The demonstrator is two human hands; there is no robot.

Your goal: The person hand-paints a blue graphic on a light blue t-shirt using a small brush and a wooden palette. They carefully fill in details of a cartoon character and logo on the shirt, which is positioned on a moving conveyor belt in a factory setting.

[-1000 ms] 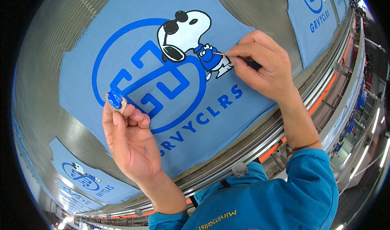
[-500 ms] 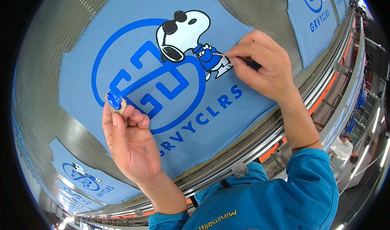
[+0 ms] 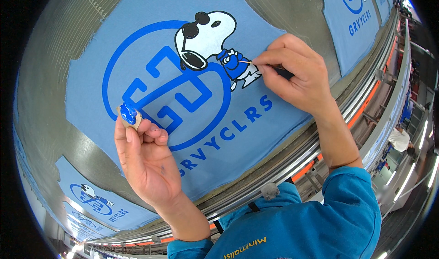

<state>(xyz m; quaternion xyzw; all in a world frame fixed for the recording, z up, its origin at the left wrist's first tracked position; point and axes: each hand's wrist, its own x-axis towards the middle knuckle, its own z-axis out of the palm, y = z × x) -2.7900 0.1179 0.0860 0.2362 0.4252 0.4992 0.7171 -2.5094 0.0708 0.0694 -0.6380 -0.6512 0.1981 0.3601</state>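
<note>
Between the thumb and forefinger of my right hand [image 3: 299, 76] is a thin wooden stick [image 3: 246, 62], a toothpick by its look. Its tip rests at or just above the blue shirt of a printed cartoon dog [image 3: 215, 32]; contact cannot be made out. My left hand [image 3: 153, 167] pinches a small tan scrap [image 3: 136, 123], its material unclear, that carries a blob of wet blue ink [image 3: 129, 113]. That hand hovers over the lower left of the light blue fabric panel [image 3: 279, 117]. The panel lies flat, printed with a blue ring emblem [image 3: 106, 78] and lettering.
The panel lies on a long grey table [image 3: 50, 83]. Similar printed panels lie at the right [image 3: 340, 35] and lower left [image 3: 132, 215]. A metal rail [image 3: 292, 160] runs along the near edge, close to my body. A person in white [image 3: 398, 139] is in the background right.
My hands stay almost in place, with the stick's tip shifting only slightly on the dog's shirt. The person in the background has moved up and to the right in the picture.
</note>
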